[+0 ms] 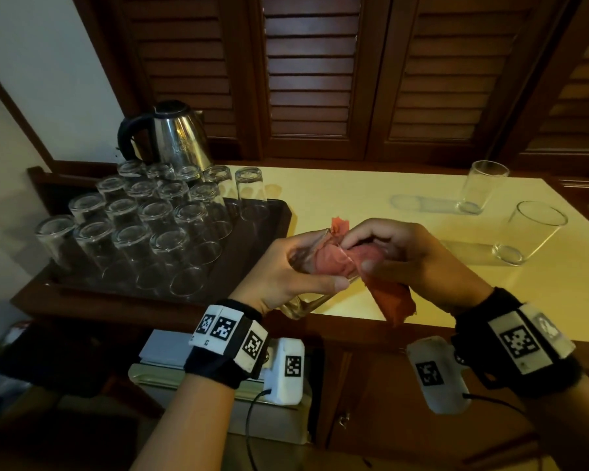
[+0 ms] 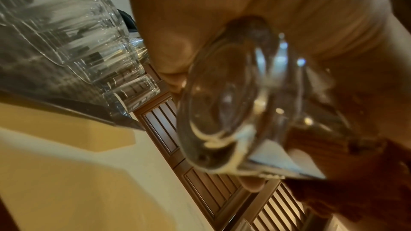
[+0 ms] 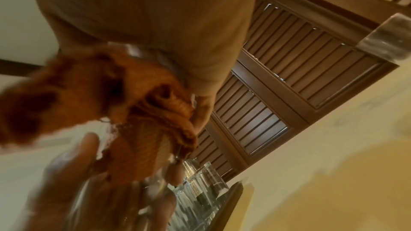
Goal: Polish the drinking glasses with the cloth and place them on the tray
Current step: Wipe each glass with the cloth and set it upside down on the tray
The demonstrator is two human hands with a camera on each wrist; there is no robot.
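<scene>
On the left, the dark tray (image 1: 279,212) is packed with upturned glasses (image 1: 157,226), and bare tabletop (image 1: 354,198) lies between it and the two upright glasses (image 1: 510,212) at the far right. The left hand (image 1: 286,266) curls its fingers and thumb round the held glass (image 1: 306,297), tilted above the table's near edge. The right hand (image 1: 398,253), palm down, pinches the orange cloth (image 1: 388,297) stuffed into that glass's mouth.
</scene>
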